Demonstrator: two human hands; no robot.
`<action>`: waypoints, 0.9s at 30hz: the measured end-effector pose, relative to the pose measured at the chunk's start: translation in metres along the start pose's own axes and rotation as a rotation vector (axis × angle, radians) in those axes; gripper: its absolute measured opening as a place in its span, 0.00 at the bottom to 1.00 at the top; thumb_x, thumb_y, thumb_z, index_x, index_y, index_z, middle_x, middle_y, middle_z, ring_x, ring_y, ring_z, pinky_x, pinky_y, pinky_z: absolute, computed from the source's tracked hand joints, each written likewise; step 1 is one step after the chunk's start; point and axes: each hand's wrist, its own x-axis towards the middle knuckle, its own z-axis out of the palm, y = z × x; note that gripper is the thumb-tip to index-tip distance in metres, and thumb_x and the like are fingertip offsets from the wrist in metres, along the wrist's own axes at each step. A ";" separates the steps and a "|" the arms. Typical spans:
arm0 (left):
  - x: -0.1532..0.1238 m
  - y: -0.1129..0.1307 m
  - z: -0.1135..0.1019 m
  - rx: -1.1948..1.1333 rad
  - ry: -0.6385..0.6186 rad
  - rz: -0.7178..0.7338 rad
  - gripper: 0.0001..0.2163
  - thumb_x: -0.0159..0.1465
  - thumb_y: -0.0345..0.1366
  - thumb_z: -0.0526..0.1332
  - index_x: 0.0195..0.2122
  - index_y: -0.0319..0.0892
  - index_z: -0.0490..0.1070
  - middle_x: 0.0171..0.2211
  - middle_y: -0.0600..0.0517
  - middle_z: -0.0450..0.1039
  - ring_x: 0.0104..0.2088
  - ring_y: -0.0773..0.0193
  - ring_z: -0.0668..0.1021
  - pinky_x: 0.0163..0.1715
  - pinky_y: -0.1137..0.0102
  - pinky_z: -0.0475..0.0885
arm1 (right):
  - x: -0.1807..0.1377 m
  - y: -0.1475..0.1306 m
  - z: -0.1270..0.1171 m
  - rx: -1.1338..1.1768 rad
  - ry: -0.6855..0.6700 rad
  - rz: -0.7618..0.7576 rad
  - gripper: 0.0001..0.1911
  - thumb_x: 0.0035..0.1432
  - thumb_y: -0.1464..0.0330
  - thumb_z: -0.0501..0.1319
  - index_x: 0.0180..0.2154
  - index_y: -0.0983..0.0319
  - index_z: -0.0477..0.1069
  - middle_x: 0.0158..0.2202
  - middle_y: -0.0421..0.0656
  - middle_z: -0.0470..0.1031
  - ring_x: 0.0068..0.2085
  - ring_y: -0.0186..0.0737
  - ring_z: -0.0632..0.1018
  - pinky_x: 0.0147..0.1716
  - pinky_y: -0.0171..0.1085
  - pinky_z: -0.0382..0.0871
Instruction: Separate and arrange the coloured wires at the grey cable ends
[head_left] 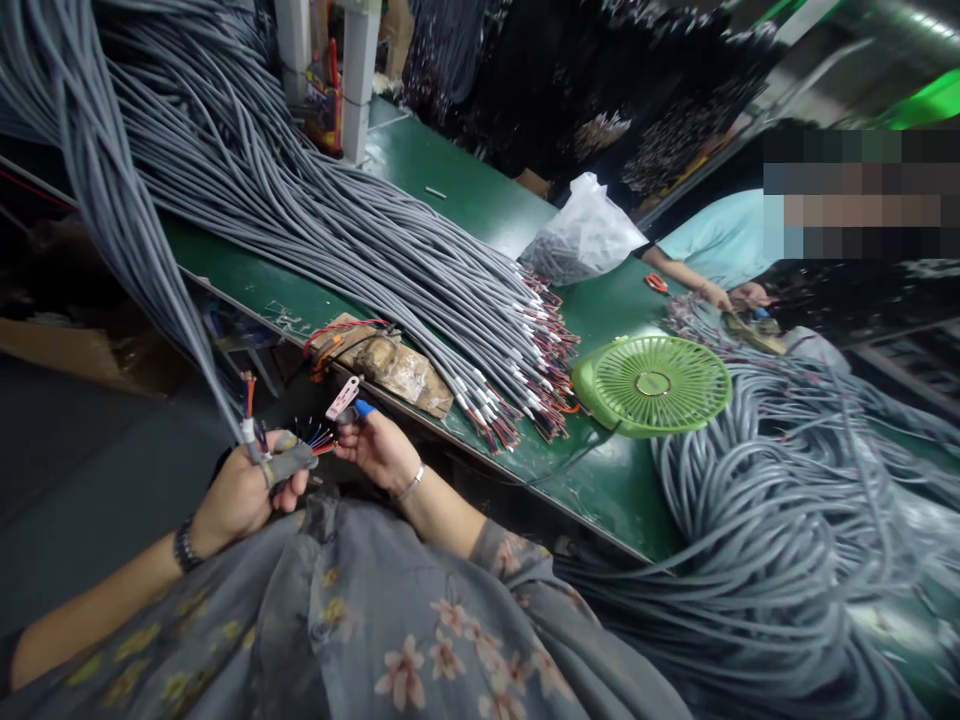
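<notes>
My left hand is closed around the ends of a hanging bundle of grey cables, with grey wrapping on some of its fingers. Thin coloured wires fan out of the cable end towards my right hand. My right hand is closed, its fingertips pinching the tips of these wires. A blue cover sits on one of its fingertips. Just above that hand is a pink slotted piece; whether the hand touches it I cannot tell. Another tuft of coloured wires sticks up beside my left hand.
A thick row of grey cables with stripped ends lies across the green bench. Nearby are a taped wooden board, a green fan, a plastic bag and coiled cables. Another person's hands work opposite.
</notes>
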 end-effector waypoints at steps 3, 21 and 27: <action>0.001 0.005 0.003 -0.068 0.003 0.001 0.15 0.45 0.45 0.75 0.18 0.41 0.74 0.14 0.54 0.71 0.12 0.71 0.67 0.13 0.75 0.59 | -0.003 -0.003 0.004 -0.072 -0.125 0.001 0.25 0.64 0.47 0.65 0.31 0.63 0.74 0.26 0.40 0.74 0.27 0.33 0.74 0.33 0.34 0.73; 0.016 0.014 0.014 -0.120 -0.044 0.027 0.21 0.44 0.51 0.79 0.20 0.42 0.74 0.14 0.56 0.70 0.12 0.73 0.65 0.12 0.76 0.57 | 0.017 0.007 0.012 -0.106 -0.057 -0.400 0.30 0.50 0.38 0.70 0.29 0.59 0.77 0.26 0.41 0.75 0.32 0.40 0.75 0.36 0.39 0.71; 0.018 0.008 0.013 -0.109 -0.023 -0.001 0.19 0.43 0.49 0.79 0.20 0.42 0.74 0.13 0.56 0.70 0.12 0.73 0.66 0.12 0.76 0.57 | 0.019 0.008 0.018 0.019 -0.069 -0.360 0.27 0.51 0.42 0.73 0.30 0.60 0.79 0.28 0.43 0.78 0.33 0.42 0.77 0.38 0.40 0.74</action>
